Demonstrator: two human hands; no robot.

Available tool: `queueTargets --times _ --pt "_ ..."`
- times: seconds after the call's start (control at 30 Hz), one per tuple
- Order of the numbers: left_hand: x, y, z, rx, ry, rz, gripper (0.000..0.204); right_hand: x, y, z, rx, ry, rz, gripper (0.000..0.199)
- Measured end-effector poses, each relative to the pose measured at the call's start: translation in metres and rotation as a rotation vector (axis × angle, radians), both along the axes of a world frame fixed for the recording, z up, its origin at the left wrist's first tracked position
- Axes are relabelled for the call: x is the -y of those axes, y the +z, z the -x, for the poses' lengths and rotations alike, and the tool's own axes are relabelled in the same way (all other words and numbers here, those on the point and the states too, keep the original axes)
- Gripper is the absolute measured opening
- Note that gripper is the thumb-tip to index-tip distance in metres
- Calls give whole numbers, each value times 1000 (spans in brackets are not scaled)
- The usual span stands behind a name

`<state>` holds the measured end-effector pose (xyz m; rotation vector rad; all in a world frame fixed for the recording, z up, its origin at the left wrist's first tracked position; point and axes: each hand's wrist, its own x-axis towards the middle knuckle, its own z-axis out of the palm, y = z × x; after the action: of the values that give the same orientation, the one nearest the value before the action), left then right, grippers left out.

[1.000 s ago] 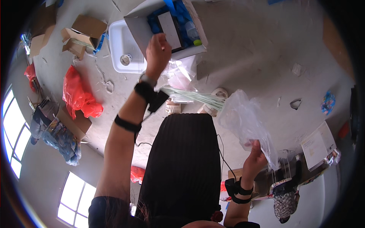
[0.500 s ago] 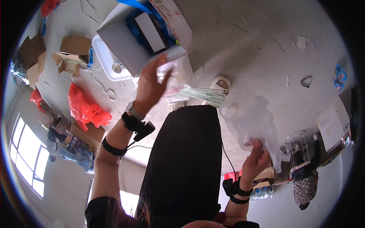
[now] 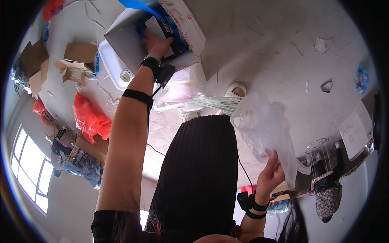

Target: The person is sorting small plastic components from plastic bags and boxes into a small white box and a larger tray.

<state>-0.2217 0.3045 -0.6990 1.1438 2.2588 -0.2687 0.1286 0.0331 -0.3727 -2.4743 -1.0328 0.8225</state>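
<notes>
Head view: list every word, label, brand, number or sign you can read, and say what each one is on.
No text reads clearly enough to quote.
Open white box: red print on its flap, too blurred to read.
Black box by the left hand: small white marks, too small to read.
White carton at right: faint print, too small to read.
Plastic bag in the right hand: no print visible.

Black-and-white box (image 3: 166, 28): small white symbols in a row on the dark side; too small to read.
Open carton's flap (image 3: 184, 23): red print on white; illegible.
White panel, far right (image 3: 353, 139): faint printed marks; illegible.
Legible words or numbers: none.
</notes>
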Motion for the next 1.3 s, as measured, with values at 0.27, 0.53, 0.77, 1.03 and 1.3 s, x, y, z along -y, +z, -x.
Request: queueTargets --times 0.27,0.53,0.77,1.03,1.3 --pt "18 123 36 1278 744 -144 55 -16 29 5 -73 91 29 22" --pt "110 246 68 1744 1222 -110 39 -82 131 37 -104 558 -149 20" --pt "180 306 26 1720 1335 -25 42 -88 228 78 -265 738 -214 40" --pt "191 374 14 1933 1269 -156 40 -70 301 114 -422 841 -232 38" --pt "249 386 58 1663 1563 -161 45 -66 339 138 -366 936 -258 38"
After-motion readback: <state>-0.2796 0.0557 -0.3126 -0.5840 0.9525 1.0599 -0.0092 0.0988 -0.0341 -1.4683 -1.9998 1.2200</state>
